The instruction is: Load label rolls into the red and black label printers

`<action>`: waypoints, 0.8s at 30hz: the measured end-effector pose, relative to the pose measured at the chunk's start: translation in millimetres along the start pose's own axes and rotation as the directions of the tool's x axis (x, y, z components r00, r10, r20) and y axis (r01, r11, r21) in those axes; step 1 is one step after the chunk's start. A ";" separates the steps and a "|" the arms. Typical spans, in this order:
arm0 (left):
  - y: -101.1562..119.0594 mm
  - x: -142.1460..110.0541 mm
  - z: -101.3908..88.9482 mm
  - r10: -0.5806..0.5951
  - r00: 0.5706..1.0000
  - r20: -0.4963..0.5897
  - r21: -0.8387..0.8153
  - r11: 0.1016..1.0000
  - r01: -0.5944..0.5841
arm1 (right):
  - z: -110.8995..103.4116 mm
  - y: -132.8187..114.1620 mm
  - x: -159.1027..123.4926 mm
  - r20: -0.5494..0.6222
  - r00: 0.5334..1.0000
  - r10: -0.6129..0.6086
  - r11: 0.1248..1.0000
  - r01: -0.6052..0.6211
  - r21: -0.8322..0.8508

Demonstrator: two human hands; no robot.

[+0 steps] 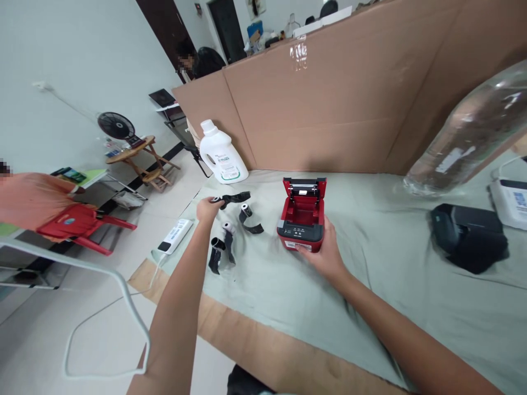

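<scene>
My left hand [207, 210] reaches out to the far left of the cloth, its fingers closed on a small roll of black paper [236, 197] whose loose strip trails to the right. My right hand [329, 255] grips the front right corner of a red and black portable receipt printer [302, 233]. The printer's lid [305, 188] stands raised at the back, and its red paper bay shows no roll inside. Between my hands lie several more small rolls: one with a curled black strip [250, 222], a greyish one [229, 241] and a black one [216, 255].
A white power strip [175, 237] lies at the cloth's left edge. A white jug [222, 156] stands before the cardboard wall [317, 104]. On the right are a large clear bottle [461, 131], a black device [469, 236] and a white box [510, 197]. A person in orange [33, 200] sits at left.
</scene>
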State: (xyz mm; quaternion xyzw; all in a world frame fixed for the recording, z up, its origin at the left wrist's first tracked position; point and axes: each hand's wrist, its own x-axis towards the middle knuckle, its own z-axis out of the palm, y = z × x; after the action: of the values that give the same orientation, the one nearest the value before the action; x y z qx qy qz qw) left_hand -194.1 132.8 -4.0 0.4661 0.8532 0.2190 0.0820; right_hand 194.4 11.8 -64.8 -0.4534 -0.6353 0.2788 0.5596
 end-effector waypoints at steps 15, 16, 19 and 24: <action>-69.9 -77.6 -49.0 0.274 0.914 0.299 -0.175 0.957 -0.230 | -0.4 2.3 -0.4 0.014 0.999 0.037 0.999 -0.036 -0.032; -76.5 -90.8 -49.2 0.283 0.900 0.332 -0.188 0.955 -0.230 | -0.5 2.3 -0.4 0.020 0.999 0.037 0.999 -0.036 -0.032; -83.4 -116.1 -45.4 0.262 0.928 0.265 -0.218 0.954 -0.207 | -0.4 2.3 -0.7 0.029 0.998 0.052 0.998 -0.051 -0.047; -58.2 -102.6 -40.2 0.273 0.950 0.152 -0.293 0.930 -0.220 | 0.8 3.3 -0.9 0.032 0.997 0.066 0.995 -0.063 -0.072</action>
State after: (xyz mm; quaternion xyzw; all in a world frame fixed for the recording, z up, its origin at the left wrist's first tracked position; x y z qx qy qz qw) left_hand -195.6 8.3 -1.0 0.5729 0.7375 0.2974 0.1984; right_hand 194.5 12.5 -68.3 -0.4885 -0.6393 0.2815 0.5229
